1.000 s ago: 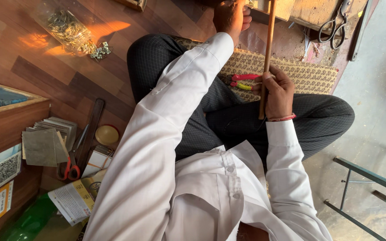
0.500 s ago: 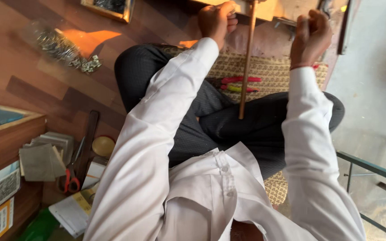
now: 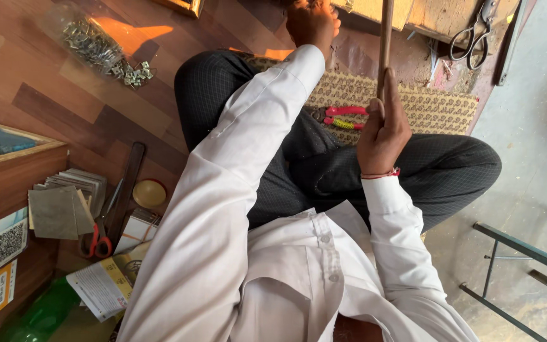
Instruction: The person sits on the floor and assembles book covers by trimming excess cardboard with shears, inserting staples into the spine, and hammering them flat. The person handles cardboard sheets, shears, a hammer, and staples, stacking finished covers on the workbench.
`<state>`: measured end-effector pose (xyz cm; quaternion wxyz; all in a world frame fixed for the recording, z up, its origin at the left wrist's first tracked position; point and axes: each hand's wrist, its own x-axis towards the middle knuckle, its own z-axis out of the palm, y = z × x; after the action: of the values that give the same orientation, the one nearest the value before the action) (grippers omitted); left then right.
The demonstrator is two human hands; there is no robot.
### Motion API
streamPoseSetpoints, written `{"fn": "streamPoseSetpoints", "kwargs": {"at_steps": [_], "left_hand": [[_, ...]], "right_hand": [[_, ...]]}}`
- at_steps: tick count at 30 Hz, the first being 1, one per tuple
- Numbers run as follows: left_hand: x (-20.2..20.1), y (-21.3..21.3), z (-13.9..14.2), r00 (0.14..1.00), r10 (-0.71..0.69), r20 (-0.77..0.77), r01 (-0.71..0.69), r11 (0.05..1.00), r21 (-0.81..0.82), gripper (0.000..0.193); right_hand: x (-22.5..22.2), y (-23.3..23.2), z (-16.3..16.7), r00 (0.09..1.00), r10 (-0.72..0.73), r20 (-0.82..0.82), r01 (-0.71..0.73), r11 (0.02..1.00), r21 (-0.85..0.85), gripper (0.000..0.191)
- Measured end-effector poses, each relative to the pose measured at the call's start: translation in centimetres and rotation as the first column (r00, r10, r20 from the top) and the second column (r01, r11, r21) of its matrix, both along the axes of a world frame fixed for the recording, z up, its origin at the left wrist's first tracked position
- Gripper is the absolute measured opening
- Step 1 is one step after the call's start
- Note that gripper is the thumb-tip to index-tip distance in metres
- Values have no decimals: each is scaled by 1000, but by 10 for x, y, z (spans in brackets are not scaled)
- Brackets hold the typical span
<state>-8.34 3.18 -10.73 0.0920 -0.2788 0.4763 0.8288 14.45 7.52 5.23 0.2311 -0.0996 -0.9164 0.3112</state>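
A wooden floor (image 3: 64, 95) is seen under a seated person in a white shirt, with a woven mat (image 3: 438, 107) spread across the legs toward twelve o'clock. A long wooden stick (image 3: 385, 38) is held nearly upright, its long axis running from six to twelve o'clock and passing out of view at the top edge. The right hand (image 3: 382, 130) is wrapped closed around its lower end. The left hand (image 3: 311, 22) is stretched out at eleven o'clock of the stick, just beside it, its fingers curled; what it grips cannot be told. Large scissors (image 3: 473, 35) lie at two o'clock, red-handled pliers (image 3: 340, 117) at nine o'clock of the right hand, and small metal pieces (image 3: 106, 54) are scattered at ten o'clock.
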Motion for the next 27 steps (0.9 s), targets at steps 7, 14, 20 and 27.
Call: {"fn": "streamPoseSetpoints", "kwargs": {"at_steps": [7,14,20,27], "left_hand": [[-5,9,-2,993,119,-19,-118,992,38,26],[-1,14,-18,995,90,-43,-91,996,-7,25],[-5,18,-17,994,63,-94,-70,994,-78,24],[-5,1,7,997,69,-38,-65,993,100,25]], "right_hand": [[-6,12,-26,998,36,-58,-35,999,19,41],[-9,4,-8,998,69,17,-69,997,44,44],[-9,-2,4,967,-168,191,171,985,-3,39],[-5,8,-12,999,1,43,-5,997,81,49]]}}
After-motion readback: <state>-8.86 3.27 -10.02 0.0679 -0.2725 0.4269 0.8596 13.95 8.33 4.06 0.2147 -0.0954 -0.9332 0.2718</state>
